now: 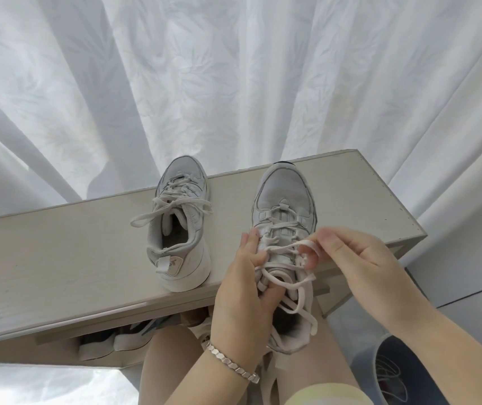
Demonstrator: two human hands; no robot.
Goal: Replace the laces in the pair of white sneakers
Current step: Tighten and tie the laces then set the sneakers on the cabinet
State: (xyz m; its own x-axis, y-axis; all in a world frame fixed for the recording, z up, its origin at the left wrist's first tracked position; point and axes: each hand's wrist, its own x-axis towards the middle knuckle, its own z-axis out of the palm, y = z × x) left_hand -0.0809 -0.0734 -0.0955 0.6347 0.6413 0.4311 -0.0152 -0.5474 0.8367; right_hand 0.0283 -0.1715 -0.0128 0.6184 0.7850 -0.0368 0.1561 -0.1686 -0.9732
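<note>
We seem mid-unlacing: left hand (242, 290) grips the sneaker (283, 194), right hand (359, 258) pinches its lace (307, 245), which next needs pulling toward three o'clock.

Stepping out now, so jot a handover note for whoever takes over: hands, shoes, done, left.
Left hand grips the near sneaker, its heel over the lap.
Right hand pinches a loop of its lace by the upper eyelets.
Other sneaker stands on the shelf top, laced, ends loose.
Old or new laces: cannot tell.
Done: neither shoe is bare.
Left: likely finish this lace, then the other shoe.
</note>
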